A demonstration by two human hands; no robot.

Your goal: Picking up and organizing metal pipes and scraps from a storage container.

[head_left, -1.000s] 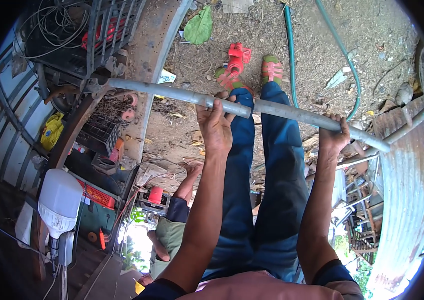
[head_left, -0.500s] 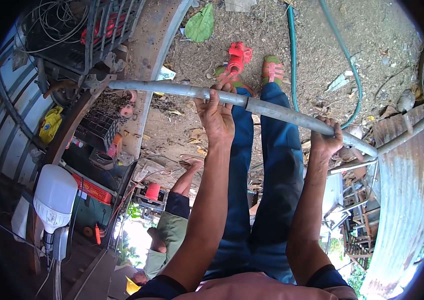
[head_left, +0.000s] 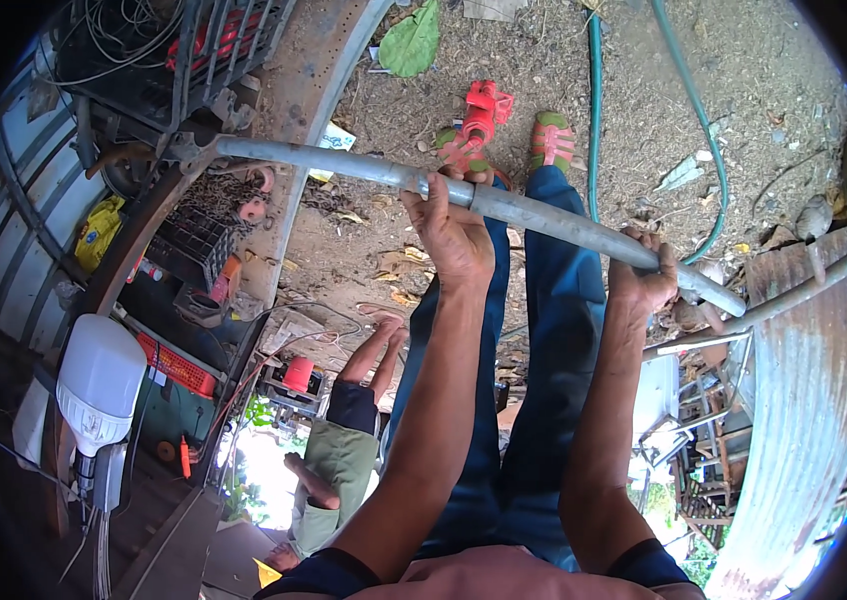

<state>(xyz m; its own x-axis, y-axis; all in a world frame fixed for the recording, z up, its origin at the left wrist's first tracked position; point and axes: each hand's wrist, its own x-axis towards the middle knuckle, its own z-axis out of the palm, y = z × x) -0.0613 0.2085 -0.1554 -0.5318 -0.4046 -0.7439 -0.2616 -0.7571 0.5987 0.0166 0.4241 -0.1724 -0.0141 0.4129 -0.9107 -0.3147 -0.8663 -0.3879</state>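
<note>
A long grey metal pipe slants across in front of my legs. It has a thinner length on the left and a wider length on the right, meeting at a step near the middle. My left hand wraps the thinner part just left of that step, thumb over the top and fingers partly hidden behind. Closer to the pipe's right end, my right hand is closed round the wider part. At the far left the pipe meets a rusty metal bracket; how they join is unclear.
A red metal tool stands by my left foot. A green hose lies on the dirt ground. Rusty corrugated sheet and a curved tube are at right; a large bulb is at left. Another person stands beyond.
My left hand has shifted right along the pipe, closer to the step. The step and the pipe's right end have moved slightly left, and my right hand has moved with them.
</note>
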